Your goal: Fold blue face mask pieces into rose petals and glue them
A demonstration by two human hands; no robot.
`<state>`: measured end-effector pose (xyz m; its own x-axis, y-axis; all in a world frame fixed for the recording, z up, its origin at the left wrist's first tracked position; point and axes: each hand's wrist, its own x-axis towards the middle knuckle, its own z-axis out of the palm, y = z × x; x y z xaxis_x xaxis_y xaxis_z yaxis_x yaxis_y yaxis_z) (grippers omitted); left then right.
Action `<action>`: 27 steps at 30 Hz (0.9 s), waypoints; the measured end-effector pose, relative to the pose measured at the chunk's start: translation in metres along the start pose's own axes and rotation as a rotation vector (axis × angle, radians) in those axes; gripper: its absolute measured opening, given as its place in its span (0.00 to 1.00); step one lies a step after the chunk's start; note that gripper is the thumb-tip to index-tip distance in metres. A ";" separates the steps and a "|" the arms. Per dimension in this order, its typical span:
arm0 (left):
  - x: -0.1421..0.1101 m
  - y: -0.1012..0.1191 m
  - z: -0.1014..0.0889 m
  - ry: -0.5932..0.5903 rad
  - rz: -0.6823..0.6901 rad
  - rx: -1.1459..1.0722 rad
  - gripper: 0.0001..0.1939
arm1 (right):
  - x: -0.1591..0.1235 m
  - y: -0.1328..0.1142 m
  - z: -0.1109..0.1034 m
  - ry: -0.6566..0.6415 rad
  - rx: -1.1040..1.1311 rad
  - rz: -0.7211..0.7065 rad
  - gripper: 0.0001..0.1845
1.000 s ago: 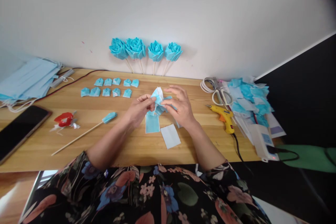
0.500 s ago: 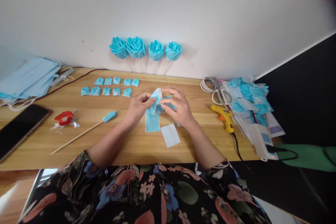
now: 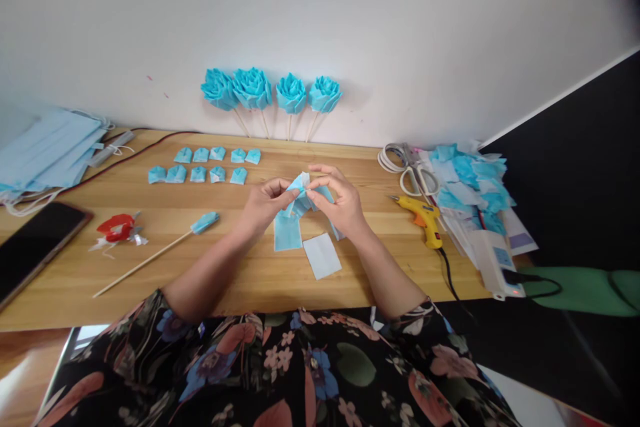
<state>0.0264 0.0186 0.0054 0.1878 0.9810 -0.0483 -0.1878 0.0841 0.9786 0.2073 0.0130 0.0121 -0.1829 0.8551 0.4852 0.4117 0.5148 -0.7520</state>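
Between my two hands is a small blue-and-white piece of mask fabric (image 3: 299,187), partly folded. My left hand (image 3: 267,203) pinches its left side between thumb and fingers. The thumb and index finger of my right hand (image 3: 340,200) press together on its right side, the other fingers raised. Under the hands lie loose blue fabric squares (image 3: 288,233), partly covered. A pale fabric square (image 3: 323,256) lies just nearer to me. Left of the hands, a wooden stick (image 3: 143,265) rests on the table with a blue rolled bud (image 3: 205,222) at its tip.
Folded blue petals (image 3: 199,174) lie in two rows. Several blue fabric flowers (image 3: 253,88) on sticks lean against the wall. A mask stack (image 3: 50,150), phone (image 3: 40,250) and red wrapper (image 3: 119,227) are left; scissors (image 3: 419,180), yellow glue gun (image 3: 424,217), fabric scraps (image 3: 470,177) and power strip (image 3: 497,263) right.
My right thumb and index finger have come closer together on the fabric piece. The whole view has shifted slightly; the things on the table lie as before.
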 end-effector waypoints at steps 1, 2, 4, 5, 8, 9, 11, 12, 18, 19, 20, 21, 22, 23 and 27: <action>0.000 0.000 0.000 0.000 0.001 0.002 0.12 | 0.000 0.000 0.000 -0.005 0.012 0.015 0.01; 0.000 -0.001 0.000 0.000 0.002 0.005 0.13 | -0.001 0.000 0.001 -0.009 0.028 0.035 0.01; 0.000 -0.001 0.000 -0.002 0.003 0.011 0.13 | -0.001 0.001 0.002 -0.009 0.074 0.086 0.05; 0.000 -0.001 0.000 -0.004 0.002 0.014 0.13 | -0.002 0.002 0.002 -0.004 0.100 0.108 0.08; -0.001 0.000 0.000 -0.009 -0.001 0.023 0.13 | -0.002 0.005 0.004 -0.012 0.171 0.151 0.21; -0.001 0.001 0.000 -0.010 -0.003 0.024 0.13 | -0.002 0.006 0.004 -0.027 0.189 0.164 0.26; -0.001 0.001 0.000 -0.014 -0.008 0.023 0.13 | -0.002 0.007 0.004 -0.065 0.219 0.192 0.32; -0.001 0.001 0.001 -0.016 -0.009 0.020 0.13 | -0.002 0.007 0.004 -0.079 0.232 0.203 0.34; -0.001 0.001 0.000 -0.017 -0.012 0.023 0.12 | -0.002 0.011 0.002 -0.144 0.293 0.179 0.39; 0.000 0.001 -0.001 -0.008 -0.012 0.025 0.13 | -0.001 0.011 0.001 -0.171 0.298 0.171 0.40; 0.000 0.001 -0.002 0.002 -0.012 0.024 0.13 | -0.001 0.012 -0.001 -0.202 0.308 0.165 0.42; 0.001 0.001 -0.003 0.009 -0.014 0.018 0.14 | -0.001 0.012 -0.003 -0.235 0.324 0.162 0.43; 0.001 0.000 -0.004 0.013 -0.017 0.006 0.14 | 0.000 0.013 -0.006 -0.259 0.344 0.162 0.44; 0.002 0.000 -0.005 0.015 -0.021 -0.007 0.14 | 0.001 0.014 -0.008 -0.269 0.368 0.166 0.44; 0.002 0.001 -0.006 -0.016 -0.035 -0.013 0.13 | 0.003 0.017 -0.014 -0.163 0.459 0.219 0.39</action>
<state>0.0207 0.0215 0.0049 0.2097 0.9746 -0.0790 -0.1938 0.1206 0.9736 0.2266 0.0235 0.0071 -0.2879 0.9254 0.2464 0.0298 0.2658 -0.9636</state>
